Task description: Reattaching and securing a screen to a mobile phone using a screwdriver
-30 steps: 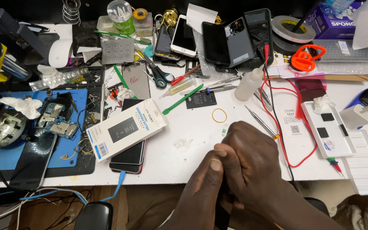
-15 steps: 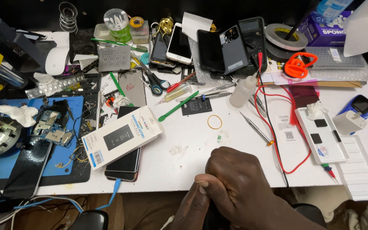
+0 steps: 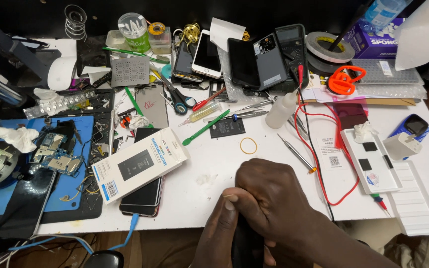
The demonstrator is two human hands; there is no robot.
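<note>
A dark phone (image 3: 247, 243) is being gripped at the near table edge, right hand (image 3: 274, 198) wrapped over the top of it and left hand (image 3: 224, 233) clamped on from below, fingers overlapping. Since it's held out past the white table (image 3: 224, 173), it could be dropped to the floor if the grip slips. An elbow nudge could also get the white box (image 3: 140, 164) or the phone under it knocked off.

My right hand (image 3: 274, 198) folds over my left hand (image 3: 224, 233), both gripping a dark phone (image 3: 247, 243) at the near edge of the white table (image 3: 214, 168).
</note>
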